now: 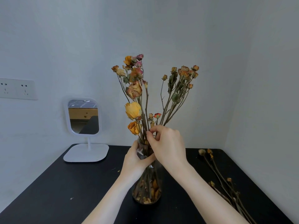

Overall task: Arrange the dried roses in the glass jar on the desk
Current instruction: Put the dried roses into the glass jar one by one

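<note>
Mid-arranging — left hand [137,157] wraps the glass jar [147,188] neck; right hand [167,143] just above pinches stems of the dried roses [134,92]. Next, probably: fan them gently — brittle. Right of that hand lie spare stems [222,177].

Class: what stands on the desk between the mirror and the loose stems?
The jar, left hand gripping its neck, right hand pinching its roses; head view.

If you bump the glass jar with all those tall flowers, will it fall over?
Probably not easily: the glass jar widens to a broad base, though the tall dried roses make it top-heavy. The left hand grips its narrow neck, likely steadying it. Being glass, it could crack if it fell.
</note>
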Tool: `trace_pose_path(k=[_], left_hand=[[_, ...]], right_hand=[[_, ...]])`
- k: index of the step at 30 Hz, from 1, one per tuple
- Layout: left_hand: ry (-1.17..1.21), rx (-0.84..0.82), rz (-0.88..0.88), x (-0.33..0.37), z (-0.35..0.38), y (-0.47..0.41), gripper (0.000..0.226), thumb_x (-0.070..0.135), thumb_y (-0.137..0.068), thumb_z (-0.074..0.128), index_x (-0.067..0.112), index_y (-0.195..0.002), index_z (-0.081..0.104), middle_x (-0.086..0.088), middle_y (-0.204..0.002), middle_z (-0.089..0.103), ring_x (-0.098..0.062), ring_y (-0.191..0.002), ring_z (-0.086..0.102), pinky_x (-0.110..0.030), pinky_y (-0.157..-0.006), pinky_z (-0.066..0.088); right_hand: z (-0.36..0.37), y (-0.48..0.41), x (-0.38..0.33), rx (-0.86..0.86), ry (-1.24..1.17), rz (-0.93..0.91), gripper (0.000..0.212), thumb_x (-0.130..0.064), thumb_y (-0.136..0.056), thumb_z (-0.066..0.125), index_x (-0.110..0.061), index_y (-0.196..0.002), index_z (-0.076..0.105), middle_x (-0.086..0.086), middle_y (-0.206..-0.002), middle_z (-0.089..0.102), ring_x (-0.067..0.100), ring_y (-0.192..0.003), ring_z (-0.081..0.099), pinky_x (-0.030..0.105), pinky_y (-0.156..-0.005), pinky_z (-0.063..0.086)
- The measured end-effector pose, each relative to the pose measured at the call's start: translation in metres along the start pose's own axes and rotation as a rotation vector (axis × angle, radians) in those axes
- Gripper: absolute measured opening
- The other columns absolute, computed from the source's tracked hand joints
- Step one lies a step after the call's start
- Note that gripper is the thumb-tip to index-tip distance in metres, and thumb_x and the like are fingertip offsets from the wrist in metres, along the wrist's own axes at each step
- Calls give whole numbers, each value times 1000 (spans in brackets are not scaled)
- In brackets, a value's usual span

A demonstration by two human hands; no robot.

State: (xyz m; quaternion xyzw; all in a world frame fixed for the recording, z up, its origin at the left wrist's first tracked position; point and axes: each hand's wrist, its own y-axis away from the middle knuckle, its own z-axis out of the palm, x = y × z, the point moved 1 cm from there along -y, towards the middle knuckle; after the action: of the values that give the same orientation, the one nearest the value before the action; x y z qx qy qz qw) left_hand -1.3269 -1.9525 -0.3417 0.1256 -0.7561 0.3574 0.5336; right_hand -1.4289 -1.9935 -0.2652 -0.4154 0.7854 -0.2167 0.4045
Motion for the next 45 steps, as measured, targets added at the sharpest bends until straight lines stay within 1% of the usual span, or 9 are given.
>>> trace_pose_path(k=[18,22,25,28,31,33,36,40,45], left_hand=[[-27,-62,-10,-1,-6,-2,48,39,-64,78,53,-100,49,37,-95,63,17,-90,58,-2,-63,45],[-77,-139,6,3,-13,-3,52,49,-62,75,55,-105,46,35,-100,63,14,-96,59,-7,-72,46],[-124,-163,9,9,-13,0,56,45,-68,75,50,-113,42,26,-110,61,5,-106,57,-21,-92,45],[-153,122,42,8,-14,19,73,51,-64,73,35,-127,40,21,-122,49,0,-117,44,-25,-98,36],[-181,410,183,9,-10,55,52,40,-69,73,40,-111,42,24,-100,45,-1,-97,45,-15,-86,37],[-225,342,324,10,4,79,45,24,-74,76,41,-101,44,22,-89,44,-3,-86,45,-7,-78,36],[-273,90,423,14,34,101,34,24,-72,72,40,-94,51,18,-79,41,-2,-77,45,-5,-73,36],[-372,-221,344,14,85,99,22,27,-78,70,38,-90,55,20,-81,41,3,-87,44,-6,-74,36],[-441,-409,153,5,153,78,11,33,-85,63,28,-94,62,17,-85,39,-3,-92,44,-14,-80,37]], right_hand=[[-1,7,2,-23,26,-12,27,-31,-93,53,-23,-115,66,-3,-99,72,10,-86,68,20,-73,52],[-10,13,5,-3,-9,-30,26,-34,-91,55,-24,-112,67,-7,-83,70,3,-70,63,17,-66,53],[-19,20,12,-13,1,-31,24,-36,-89,56,-26,-108,69,-19,-56,50,-3,-47,49,6,-52,41],[-34,31,29,-61,27,50,24,-39,-88,56,-28,-106,68,-15,-48,49,1,-48,55,11,-50,45],[-56,39,63,-72,20,228,19,-39,-88,58,-28,-100,67,-6,-51,58,7,-51,59,24,-57,52],[-72,44,97,-104,7,380,16,-36,-89,57,-27,-99,65,-6,-54,60,4,-47,56,20,-52,45],[-99,55,152,-205,-2,612,7,-28,-91,55,-23,-93,61,-3,-52,61,2,-35,48,16,-42,38],[-127,81,207,-336,27,803,10,-19,-91,55,-13,-90,63,0,-52,60,6,-31,47,16,-33,34],[-133,112,237,-488,69,895,6,-19,-91,56,-15,-87,59,-2,-52,60,3,-30,49,15,-32,34]])
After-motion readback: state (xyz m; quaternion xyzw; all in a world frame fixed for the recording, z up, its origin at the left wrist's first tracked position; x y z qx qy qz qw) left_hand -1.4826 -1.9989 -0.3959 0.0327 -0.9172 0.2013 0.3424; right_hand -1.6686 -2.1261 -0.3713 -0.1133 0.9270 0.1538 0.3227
